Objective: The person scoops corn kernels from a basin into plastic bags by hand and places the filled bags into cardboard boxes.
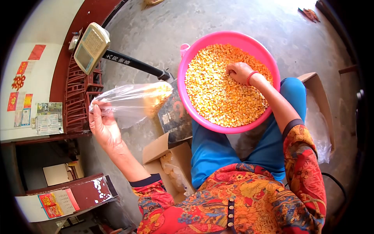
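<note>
A large pink basin (275,70) full of yellow corn kernels (218,93) stands in front of the knees. My right hand (239,73), with a red bracelet at the wrist, is over the kernels with its fingers curled; whatever they hold is hidden. On the left, my left hand (103,123) pinches the top edge of a clear plastic bag (130,99). The bag stretches out sideways toward the basin, and yellow kernels are gathered at its far end, above the scale platform.
A scale with a display (92,47) on a black pole (136,64) stands at the left, its dark platform (175,119) beside the basin. An open cardboard box (181,160) sits below it. Another box (327,105) with clear plastic is at the right.
</note>
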A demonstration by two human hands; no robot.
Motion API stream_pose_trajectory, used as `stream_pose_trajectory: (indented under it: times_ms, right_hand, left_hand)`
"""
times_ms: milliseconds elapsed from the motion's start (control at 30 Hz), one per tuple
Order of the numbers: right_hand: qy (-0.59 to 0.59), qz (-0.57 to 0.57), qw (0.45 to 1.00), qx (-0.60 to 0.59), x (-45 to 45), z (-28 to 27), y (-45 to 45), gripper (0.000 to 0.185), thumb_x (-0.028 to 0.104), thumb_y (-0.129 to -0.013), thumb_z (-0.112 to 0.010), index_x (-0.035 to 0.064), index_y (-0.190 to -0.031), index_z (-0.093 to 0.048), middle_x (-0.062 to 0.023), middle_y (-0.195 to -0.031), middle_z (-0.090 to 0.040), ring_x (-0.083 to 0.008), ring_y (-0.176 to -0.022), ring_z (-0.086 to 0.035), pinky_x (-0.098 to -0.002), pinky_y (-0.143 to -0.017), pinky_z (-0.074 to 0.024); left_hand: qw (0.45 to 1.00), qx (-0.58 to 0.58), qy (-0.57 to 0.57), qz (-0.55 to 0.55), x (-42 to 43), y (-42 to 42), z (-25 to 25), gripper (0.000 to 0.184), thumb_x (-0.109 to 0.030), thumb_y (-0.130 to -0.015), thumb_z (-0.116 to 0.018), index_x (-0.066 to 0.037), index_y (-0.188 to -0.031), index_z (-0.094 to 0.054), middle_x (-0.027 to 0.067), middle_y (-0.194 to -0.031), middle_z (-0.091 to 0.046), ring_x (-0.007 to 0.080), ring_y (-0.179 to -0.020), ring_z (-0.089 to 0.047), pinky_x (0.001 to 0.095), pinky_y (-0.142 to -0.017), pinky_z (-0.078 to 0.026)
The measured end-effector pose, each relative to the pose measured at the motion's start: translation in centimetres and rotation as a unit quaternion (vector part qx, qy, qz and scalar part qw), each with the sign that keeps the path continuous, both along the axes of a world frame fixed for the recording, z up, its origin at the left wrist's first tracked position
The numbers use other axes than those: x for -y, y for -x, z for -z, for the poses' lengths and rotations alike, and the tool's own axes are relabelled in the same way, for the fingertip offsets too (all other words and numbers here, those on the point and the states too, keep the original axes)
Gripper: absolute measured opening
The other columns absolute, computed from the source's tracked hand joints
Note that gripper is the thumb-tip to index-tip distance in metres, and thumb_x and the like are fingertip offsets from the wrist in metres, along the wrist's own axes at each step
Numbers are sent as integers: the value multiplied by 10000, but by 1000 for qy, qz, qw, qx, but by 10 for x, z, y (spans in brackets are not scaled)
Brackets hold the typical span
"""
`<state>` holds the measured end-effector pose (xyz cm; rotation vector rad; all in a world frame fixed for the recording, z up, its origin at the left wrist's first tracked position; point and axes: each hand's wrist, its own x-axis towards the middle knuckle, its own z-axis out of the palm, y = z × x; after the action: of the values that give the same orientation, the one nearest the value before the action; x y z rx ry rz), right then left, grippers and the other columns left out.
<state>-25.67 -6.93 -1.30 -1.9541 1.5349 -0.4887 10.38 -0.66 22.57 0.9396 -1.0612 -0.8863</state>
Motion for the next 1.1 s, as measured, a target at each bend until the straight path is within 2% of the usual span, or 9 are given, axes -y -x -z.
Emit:
stream_pose_trajectory:
  times_ms: [167,433,533,600,700,833,900,967,1100]
  right_hand:
    - [23,-17,999,23,5,16,11,193,129,-738,-475,104,-847,-633,-134,-823,-631,-303,-815,-597,-397,-725,-471]
    - [74,45,995,44,10,1,28,163,121,-756,-499,88,-841,-633,-121,-793,-638,-278,-773,-612,-361,-692,-487]
    - [28,23,973,229,9,-17,26,142,145,-799,-570,61,-903,-619,-86,-811,-640,-173,-768,-604,-286,-713,-478]
    - [-34,-57,855,514,-2,-39,11,237,152,-841,-552,44,-1049,-578,-48,-969,-615,-119,-914,-551,-272,-824,-442]
    - [-4,-196,817,542,-26,-91,-6,364,242,-893,-495,17,-1179,-491,-51,-1163,-522,-131,-1130,-434,-298,-971,-333]
    - [35,-292,825,483,-41,-117,-23,310,244,-899,-474,3,-1078,-553,-75,-987,-600,-149,-867,-575,-293,-777,-437]
    - [24,-282,872,400,-43,-112,-21,282,253,-895,-487,8,-972,-601,-42,-709,-601,-115,-589,-551,-280,-588,-438]
    - [-71,-287,899,323,-39,-104,-13,262,266,-858,-537,35,-942,-629,-44,-655,-580,-111,-551,-529,-293,-527,-413]
    - [-38,-302,948,95,-33,-77,4,199,244,-742,-620,104,-877,-662,-78,-630,-589,-183,-553,-554,-326,-532,-421]
  left_hand:
    - [995,-36,26,90,-2,56,1,138,-91,-863,-534,-29,-967,-601,75,-917,-624,156,-872,-586,304,-807,-492]
    - [969,11,-140,202,-27,148,91,157,-32,-851,-541,-7,-991,-606,96,-925,-637,170,-794,-620,279,-727,-506]
    - [938,43,-189,289,-33,154,88,229,-86,-895,-488,8,-1089,-566,101,-1017,-612,166,-842,-611,295,-735,-508]
    - [942,100,-178,265,-27,147,88,251,-101,-903,-468,5,-1115,-549,113,-1041,-602,174,-858,-607,310,-756,-508]
    - [947,121,-198,223,-27,144,78,276,-116,-915,-456,21,-1143,-530,94,-1044,-599,156,-870,-600,282,-756,-501]
    - [956,150,-153,201,-23,134,79,280,-124,-927,-422,13,-1149,-521,94,-1032,-598,154,-860,-601,271,-717,-518]
    - [970,93,-181,133,-22,131,76,255,-125,-925,-423,-1,-1114,-540,91,-953,-612,128,-747,-602,247,-654,-519]
    - [965,66,-200,158,-17,117,77,229,-131,-923,-426,-5,-1060,-559,66,-831,-600,99,-632,-571,226,-598,-503]
    - [961,10,-198,191,-12,105,91,182,-101,-892,-482,-7,-1033,-547,28,-749,-539,65,-524,-460,194,-577,-476]
